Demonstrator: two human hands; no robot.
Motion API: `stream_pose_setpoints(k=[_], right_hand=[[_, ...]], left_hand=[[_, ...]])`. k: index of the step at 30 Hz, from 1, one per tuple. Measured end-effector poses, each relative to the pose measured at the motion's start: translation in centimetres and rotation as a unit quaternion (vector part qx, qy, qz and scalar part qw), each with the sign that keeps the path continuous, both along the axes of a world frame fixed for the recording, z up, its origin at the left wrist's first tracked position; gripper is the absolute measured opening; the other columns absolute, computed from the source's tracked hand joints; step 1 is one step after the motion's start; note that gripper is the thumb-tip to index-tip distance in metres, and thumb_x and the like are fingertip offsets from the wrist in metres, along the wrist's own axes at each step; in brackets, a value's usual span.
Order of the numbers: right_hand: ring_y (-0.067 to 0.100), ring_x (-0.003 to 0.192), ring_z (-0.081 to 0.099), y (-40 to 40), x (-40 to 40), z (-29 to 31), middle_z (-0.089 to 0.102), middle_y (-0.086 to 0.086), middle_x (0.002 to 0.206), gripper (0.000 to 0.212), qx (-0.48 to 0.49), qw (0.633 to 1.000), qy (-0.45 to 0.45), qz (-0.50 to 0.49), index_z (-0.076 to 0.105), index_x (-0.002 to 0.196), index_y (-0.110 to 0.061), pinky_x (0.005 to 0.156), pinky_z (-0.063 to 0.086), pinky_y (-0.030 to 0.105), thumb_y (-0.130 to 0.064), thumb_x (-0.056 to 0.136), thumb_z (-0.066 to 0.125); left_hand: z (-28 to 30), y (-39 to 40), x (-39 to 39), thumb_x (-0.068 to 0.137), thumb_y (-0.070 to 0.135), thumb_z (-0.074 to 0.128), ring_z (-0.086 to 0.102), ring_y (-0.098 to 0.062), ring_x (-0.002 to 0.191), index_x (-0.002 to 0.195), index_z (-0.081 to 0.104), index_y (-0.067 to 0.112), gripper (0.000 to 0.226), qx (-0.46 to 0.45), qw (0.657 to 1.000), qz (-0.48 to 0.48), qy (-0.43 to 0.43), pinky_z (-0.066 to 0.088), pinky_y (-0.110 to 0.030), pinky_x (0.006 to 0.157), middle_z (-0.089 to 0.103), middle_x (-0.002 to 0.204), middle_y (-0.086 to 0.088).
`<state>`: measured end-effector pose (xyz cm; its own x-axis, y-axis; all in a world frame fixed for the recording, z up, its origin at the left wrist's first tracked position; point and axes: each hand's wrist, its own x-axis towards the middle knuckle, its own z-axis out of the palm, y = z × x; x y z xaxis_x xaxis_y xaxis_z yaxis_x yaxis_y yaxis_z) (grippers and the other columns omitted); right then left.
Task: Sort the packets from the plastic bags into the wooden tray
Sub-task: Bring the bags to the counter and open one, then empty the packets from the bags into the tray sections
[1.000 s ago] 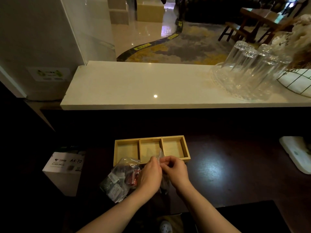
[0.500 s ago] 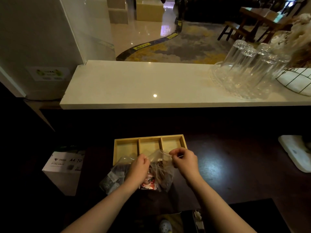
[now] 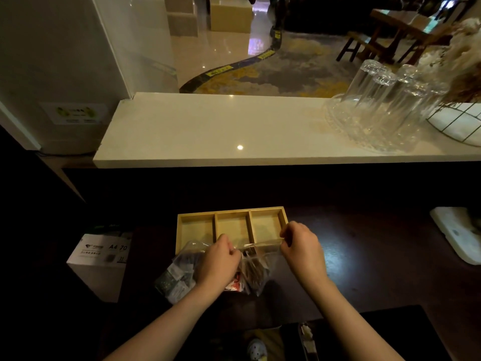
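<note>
now both hands' fingers pinch the plastic bag (image 3: pixel 256 267) rim, just before the wooden tray (image 3: pixel 231 225).

Both hands pinch the top edge of a clear plastic bag of brown packets (image 3: pixel 253 269), left hand (image 3: pixel 218 259) and right hand (image 3: pixel 302 246) apart, just in front of the three-compartment wooden tray (image 3: pixel 231 212) on the dark table (image 3: pixel 364 256).

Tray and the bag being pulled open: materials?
Wooden tray: pale wood by its look, matte, faint grain, three compartments. Plastic bag: thin clear film, glossy and wrinkled, packets visible through it; left hand and right hand pinch its mouth.
</note>
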<state>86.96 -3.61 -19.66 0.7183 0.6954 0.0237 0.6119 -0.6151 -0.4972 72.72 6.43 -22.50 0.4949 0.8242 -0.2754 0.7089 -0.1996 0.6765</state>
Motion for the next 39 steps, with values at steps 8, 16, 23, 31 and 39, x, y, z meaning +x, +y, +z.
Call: stream_pose_setpoints(k=[8, 16, 23, 31, 39], right_hand=[[0.01, 0.094, 0.06, 0.3, -4.6, 0.5, 0.05, -0.005, 0.124, 0.046, -0.032, 0.971, 0.0, 0.235, 0.042, 0.131, -0.022, 0.07, 0.046, 0.015, -0.023, 0.087, 0.057], [0.017, 0.082, 0.067, 1.2, -3.8, -0.6, 0.068, -0.001, 0.099, 0.019, -0.053, 0.975, -0.094, 0.194, 0.055, 0.11, -0.019, 0.058, 0.039, 0.023, -0.021, 0.092, 0.055], [0.014, 0.066, 0.061, 2.1, -1.9, 4.6, 0.065, -0.006, 0.072, 0.009, 0.074, 0.969, -0.059, 0.227, 0.062, 0.078, -0.021, 0.059, 0.04, 0.026, -0.026, 0.084, 0.067], [0.004, 0.066, 0.06, 4.3, 1.5, 8.6, 0.062, -0.01, 0.068, 0.008, 0.219, 0.944, 0.136, 0.204, 0.065, 0.079, -0.024, 0.063, 0.049, 0.022, -0.02, 0.085, 0.069], [0.003, 0.078, 0.065, 6.0, 5.8, 4.5, 0.067, -0.013, 0.077, 0.007, 0.12, 0.976, 0.112, 0.145, 0.073, 0.089, -0.021, 0.074, 0.053, 0.023, -0.025, 0.084, 0.069]], left_hand=[[0.6, -0.7, 1.7, 0.092, 0.019, 0.05, 0.043, -0.013, 0.055, 0.076, 0.044, 0.021, 0.017, -0.014, 0.999, -0.019, -0.035, 0.034, -0.026, 0.05, 0.049, 0.066, 0.004], [-0.1, -0.1, 0.6, 0.091, 0.022, 0.05, 0.057, -0.016, 0.075, 0.079, 0.058, 0.018, 0.015, -0.052, 0.99, -0.044, -0.121, 0.047, -0.032, 0.068, 0.061, 0.083, 0.0], [-1.4, 0.6, -0.7, 0.098, 0.033, 0.039, 0.061, -0.024, 0.089, 0.109, 0.05, 0.012, 0.026, -0.272, 0.947, 0.095, -0.144, 0.052, -0.048, 0.086, 0.06, 0.106, -0.009], [-0.1, 2.1, -0.9, 0.094, 0.053, 0.032, 0.065, -0.03, 0.103, 0.109, 0.067, 0.02, 0.05, -0.454, 0.81, 0.171, -0.329, 0.053, -0.047, 0.086, 0.071, 0.11, -0.011], [1.7, 7.3, -0.9, 0.1, 0.031, 0.035, 0.058, -0.022, 0.063, 0.073, 0.057, 0.009, 0.041, 0.087, 0.982, 0.116, -0.124, 0.036, -0.025, 0.049, 0.057, 0.064, -0.001]])
